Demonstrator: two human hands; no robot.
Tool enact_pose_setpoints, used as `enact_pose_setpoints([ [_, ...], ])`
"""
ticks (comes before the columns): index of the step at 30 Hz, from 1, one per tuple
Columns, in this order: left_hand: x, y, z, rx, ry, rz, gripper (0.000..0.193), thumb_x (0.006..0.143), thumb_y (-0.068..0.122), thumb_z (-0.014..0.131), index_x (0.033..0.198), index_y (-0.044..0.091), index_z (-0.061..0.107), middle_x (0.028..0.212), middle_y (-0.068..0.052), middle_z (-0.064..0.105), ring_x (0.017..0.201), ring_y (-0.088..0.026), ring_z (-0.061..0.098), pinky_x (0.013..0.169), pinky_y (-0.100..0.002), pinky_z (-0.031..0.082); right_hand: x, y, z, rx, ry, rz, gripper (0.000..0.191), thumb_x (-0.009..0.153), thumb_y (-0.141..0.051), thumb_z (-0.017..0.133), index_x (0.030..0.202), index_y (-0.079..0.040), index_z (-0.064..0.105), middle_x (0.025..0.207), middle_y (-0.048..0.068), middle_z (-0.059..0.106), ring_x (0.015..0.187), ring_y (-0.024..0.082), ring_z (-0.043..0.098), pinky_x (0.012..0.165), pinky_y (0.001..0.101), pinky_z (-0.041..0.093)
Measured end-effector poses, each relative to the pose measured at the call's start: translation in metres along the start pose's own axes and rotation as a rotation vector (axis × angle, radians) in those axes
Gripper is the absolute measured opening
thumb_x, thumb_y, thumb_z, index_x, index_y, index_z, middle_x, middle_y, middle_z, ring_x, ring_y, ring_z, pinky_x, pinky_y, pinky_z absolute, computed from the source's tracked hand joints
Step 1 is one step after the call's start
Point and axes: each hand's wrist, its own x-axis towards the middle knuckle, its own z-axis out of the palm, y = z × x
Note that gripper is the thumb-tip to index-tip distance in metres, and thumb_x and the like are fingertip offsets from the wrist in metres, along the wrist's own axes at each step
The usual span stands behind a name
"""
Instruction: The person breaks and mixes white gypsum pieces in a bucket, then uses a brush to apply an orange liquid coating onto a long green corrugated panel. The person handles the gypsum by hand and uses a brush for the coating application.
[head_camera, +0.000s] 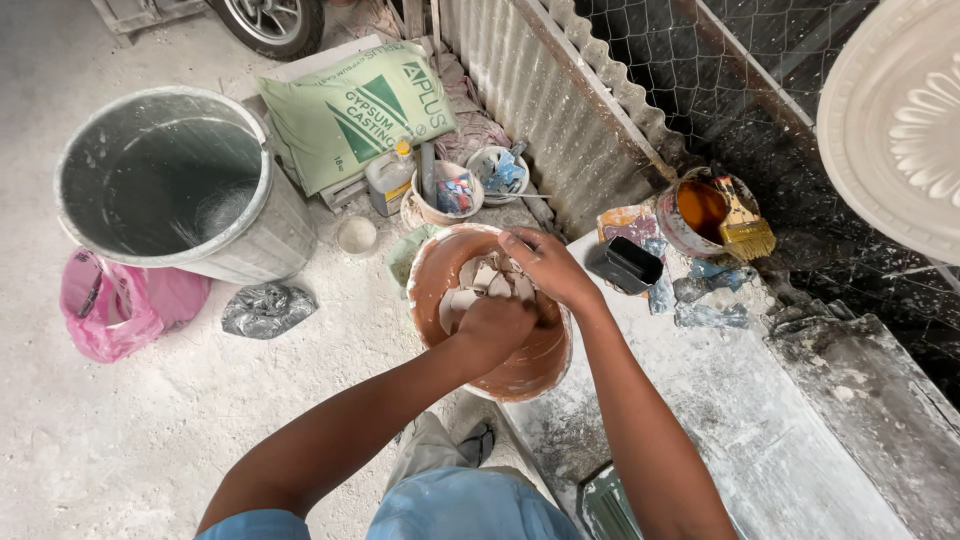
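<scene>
The left hand (497, 322) is closed into a fist inside the brown rubber bowl (520, 375), pressing down among the white plaster pieces (487, 283) that lie in it; whether it grips one of them cannot be told. The right hand (541, 265) reaches in from the far rim, fingers curled and pinched on a plaster piece near the top of the bowl. The two hands nearly touch over the bowl's middle.

The bowl sits at the corner of a dusty white desk (740, 420), partly overhanging the floor (130, 430). Just beside the right hand on the desk lies a small black box (624, 265), and further along stands a tin of orange liquid (700, 212) with a yellow brush (742, 228) resting in it. Crumpled bits of blue-grey plastic (708, 300) lie near the tin.

Beyond the bowl, on the floor, are small tubs (447, 195), a plastic bottle (389, 180) and a green sack (352, 110) leaning against corrugated sheeting (560, 110). Well to the left stands a large metal bucket (250, 225) with a pink bag (115, 305) beside it. A white round ornamental casting (895, 120) shows at the upper right.
</scene>
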Motion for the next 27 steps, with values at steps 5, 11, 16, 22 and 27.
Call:
enact_pose_setpoints([
  [5,0.001,-0.02,0.008,-0.013,-0.111,-0.241,0.016,0.095,0.003,0.062,0.103,0.007,0.075,0.099,-0.014,0.076,0.089,-0.023,0.08,0.067,-0.035,0.065,0.002,0.003,0.001,-0.052,0.022,-0.005,0.068,0.095,-0.055,0.059,0.134,0.0,0.065,0.132,0.019,0.069,0.123,0.026,0.064,0.105,0.0353,0.046],
  [11,-0.001,-0.036,0.014,-0.153,-0.029,-0.249,0.016,0.088,0.009,0.067,0.099,0.008,0.078,0.103,-0.018,0.074,0.095,-0.032,0.075,0.075,-0.043,0.062,0.001,0.005,-0.002,-0.017,0.041,0.024,0.07,0.094,-0.057,0.059,0.133,0.001,0.064,0.131,0.019,0.069,0.122,0.026,0.065,0.102,0.0359,0.048],
  [16,-0.007,-0.049,0.005,-0.008,0.13,-0.136,0.015,0.092,0.007,0.062,0.1,0.008,0.075,0.099,-0.014,0.075,0.087,-0.03,0.077,0.068,-0.041,0.063,-0.005,0.003,0.0,-0.056,0.051,0.095,0.07,0.092,-0.058,0.059,0.135,-0.002,0.063,0.123,0.019,0.073,0.115,0.027,0.069,0.099,0.036,0.051],
  [22,-0.02,-0.041,0.01,0.158,0.225,-0.133,0.021,0.083,0.008,0.064,0.101,0.008,0.076,0.092,-0.01,0.076,0.086,-0.026,0.077,0.066,-0.038,0.061,-0.011,0.004,0.001,-0.068,0.097,0.07,0.066,0.094,-0.056,0.058,0.133,-0.003,0.065,0.128,0.015,0.07,0.119,0.026,0.066,0.101,0.0361,0.049],
  [27,-0.016,-0.024,0.017,0.055,0.038,-0.272,0.031,0.087,0.003,0.066,0.117,0.002,0.068,0.083,-0.012,0.077,0.08,-0.028,0.077,0.057,-0.038,0.064,-0.015,0.009,0.009,-0.14,0.151,-0.052,0.066,0.097,-0.055,0.057,0.133,0.0,0.064,0.135,0.019,0.065,0.126,0.032,0.061,0.106,0.0376,0.044],
])
